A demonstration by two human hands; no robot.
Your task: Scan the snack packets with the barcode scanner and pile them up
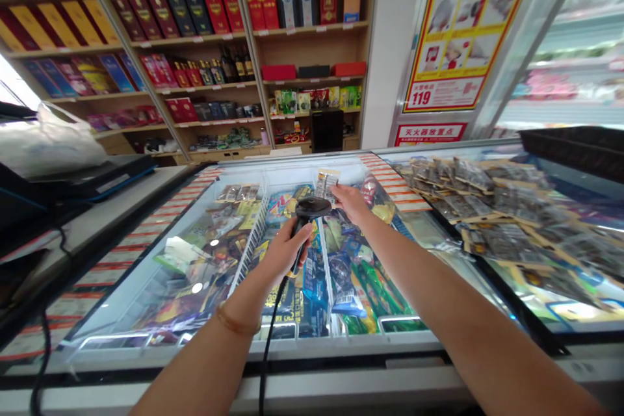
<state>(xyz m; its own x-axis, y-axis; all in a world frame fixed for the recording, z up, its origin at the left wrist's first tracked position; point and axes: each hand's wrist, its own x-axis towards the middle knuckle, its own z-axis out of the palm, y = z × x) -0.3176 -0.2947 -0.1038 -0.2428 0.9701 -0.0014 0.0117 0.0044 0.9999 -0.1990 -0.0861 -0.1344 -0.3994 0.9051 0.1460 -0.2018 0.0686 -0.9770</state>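
Observation:
My left hand is wrapped round the handle of a black barcode scanner, whose cord hangs down toward me. Just beyond the scanner's head, my right hand pinches the right edge of a small flat packet with a pale top and dark contents. Both hands are above the glass top of a chest freezer. Under them, wire baskets hold many colourful bagged goods. What is printed on the packet is too small to read.
Similar packets lie heaped on the freezer's right side, near a black tray. To the left stands a counter with a white plastic bag and dark equipment. Shelves of boxes and bottles line the back wall beside a red-and-yellow poster.

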